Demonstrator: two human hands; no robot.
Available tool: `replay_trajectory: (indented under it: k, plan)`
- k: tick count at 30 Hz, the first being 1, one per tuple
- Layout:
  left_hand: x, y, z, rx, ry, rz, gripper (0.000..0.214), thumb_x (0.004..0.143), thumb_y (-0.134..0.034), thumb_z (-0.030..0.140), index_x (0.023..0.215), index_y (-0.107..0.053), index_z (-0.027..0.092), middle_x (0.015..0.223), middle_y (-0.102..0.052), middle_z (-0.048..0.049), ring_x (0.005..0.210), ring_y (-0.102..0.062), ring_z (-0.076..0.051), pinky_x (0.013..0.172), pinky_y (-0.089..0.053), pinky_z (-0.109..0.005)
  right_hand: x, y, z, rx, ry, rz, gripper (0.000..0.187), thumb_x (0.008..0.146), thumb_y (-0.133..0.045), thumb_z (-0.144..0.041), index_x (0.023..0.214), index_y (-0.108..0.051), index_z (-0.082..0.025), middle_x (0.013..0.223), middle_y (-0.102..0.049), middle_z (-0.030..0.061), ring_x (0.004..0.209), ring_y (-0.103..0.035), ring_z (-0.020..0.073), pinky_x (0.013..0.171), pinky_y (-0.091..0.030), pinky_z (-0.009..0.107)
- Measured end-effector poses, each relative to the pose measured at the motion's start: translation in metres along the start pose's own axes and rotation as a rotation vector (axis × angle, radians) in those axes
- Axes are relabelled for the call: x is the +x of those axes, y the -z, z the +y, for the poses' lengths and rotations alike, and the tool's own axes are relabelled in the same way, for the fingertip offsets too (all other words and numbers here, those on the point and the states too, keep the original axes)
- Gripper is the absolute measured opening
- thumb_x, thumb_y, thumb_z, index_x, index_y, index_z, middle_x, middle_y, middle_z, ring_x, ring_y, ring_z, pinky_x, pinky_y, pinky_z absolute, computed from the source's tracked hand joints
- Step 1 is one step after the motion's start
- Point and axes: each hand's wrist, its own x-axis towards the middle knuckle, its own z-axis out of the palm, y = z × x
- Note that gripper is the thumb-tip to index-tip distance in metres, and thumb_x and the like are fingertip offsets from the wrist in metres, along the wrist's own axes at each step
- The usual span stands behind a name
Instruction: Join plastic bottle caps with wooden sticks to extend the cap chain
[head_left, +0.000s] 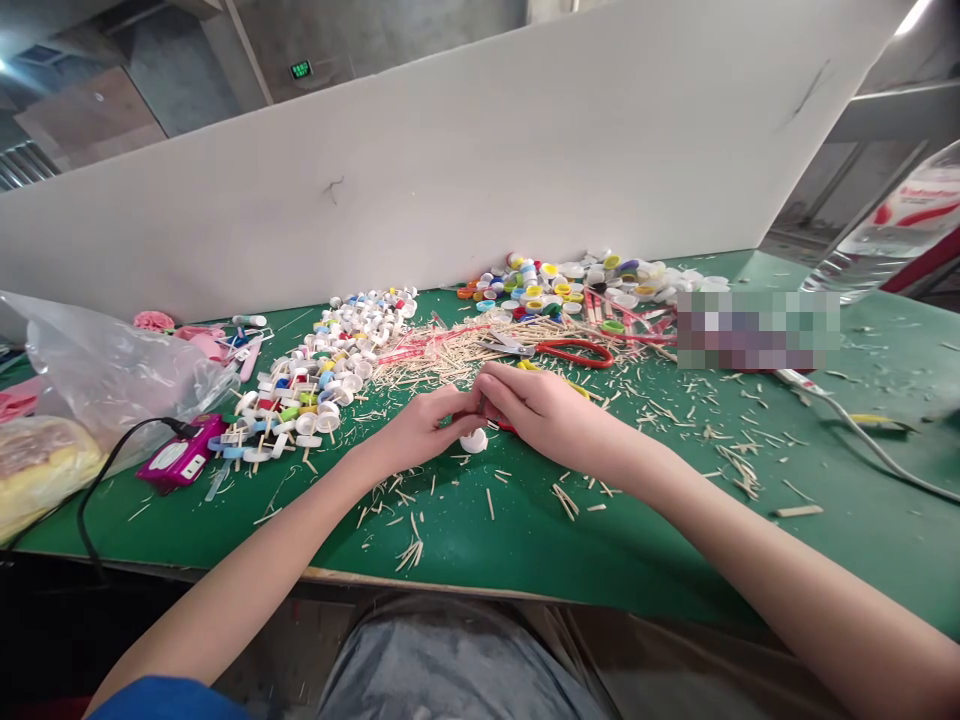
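Observation:
My left hand and my right hand meet at the middle of the green table, fingers curled together in a pinch. Between them sits a white bottle cap, touching the fingertips of both hands. A bit of red shows under my right hand; I cannot make out what it is. Just beyond the hands lies a heap of thin wooden sticks with red-handled scissors on it.
Finished caps pierced with sticks lie at the left. Loose coloured caps are piled at the back. A clear plastic bag, a magenta device with a black cable, a white board behind, and stick scraps lie about.

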Motion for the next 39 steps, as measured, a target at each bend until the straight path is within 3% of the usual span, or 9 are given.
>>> replay_trajectory:
  k: [16,26,30,35,39]
  plan:
    - [-0.002,0.000,0.000,0.073,-0.050,0.052,0.020,0.093,-0.044,0.032,0.087,-0.058,0.019,0.081,-0.062,-0.0009,0.072,-0.057,-0.011,0.063,-0.045,-0.024,0.004,-0.014,0.005,0.031,0.070,0.013,0.034,0.098,-0.024,-0.043,0.073,-0.035,-0.022,0.069,-0.045,-0.0023,0.061,-0.039,0.0116,0.059,-0.030,0.027]
    - [-0.004,-0.006,-0.006,0.148,-0.192,0.150,0.021,0.095,-0.039,0.029,0.087,-0.055,0.018,0.083,-0.060,-0.0037,0.078,-0.056,-0.014,0.068,-0.047,-0.027,0.008,-0.011,0.000,0.128,0.010,-0.025,0.032,0.096,-0.025,-0.040,0.076,-0.042,-0.022,0.069,-0.046,-0.0017,0.062,-0.041,0.0122,0.058,-0.032,0.026]
    - [-0.005,-0.007,-0.008,0.195,-0.135,0.157,0.027,0.095,-0.037,0.031,0.085,-0.058,0.018,0.079,-0.063,-0.0040,0.077,-0.058,-0.016,0.069,-0.047,-0.028,0.023,-0.005,-0.018,0.045,-0.025,0.013,0.025,0.092,-0.030,-0.033,0.077,-0.047,-0.021,0.072,-0.053,0.0005,0.064,-0.044,0.0125,0.057,-0.030,0.027]
    - [-0.007,-0.010,-0.011,0.152,-0.045,0.109,0.028,0.094,-0.039,0.031,0.085,-0.063,0.019,0.077,-0.066,-0.0038,0.075,-0.061,-0.016,0.069,-0.047,-0.026,0.058,-0.013,-0.047,-0.109,-0.057,0.078,0.039,0.093,-0.026,-0.042,0.068,-0.046,-0.021,0.065,-0.052,0.0022,0.059,-0.041,0.0130,0.057,-0.028,0.029]
    - [-0.009,-0.014,-0.015,0.110,-0.046,0.147,0.026,0.093,-0.042,0.029,0.081,-0.062,0.018,0.075,-0.067,-0.0037,0.071,-0.061,-0.015,0.069,-0.047,-0.026,0.081,-0.026,-0.056,-0.235,-0.070,0.098,0.045,0.094,-0.021,-0.045,0.068,-0.049,-0.020,0.065,-0.053,0.0046,0.059,-0.043,0.0144,0.060,-0.030,0.031]
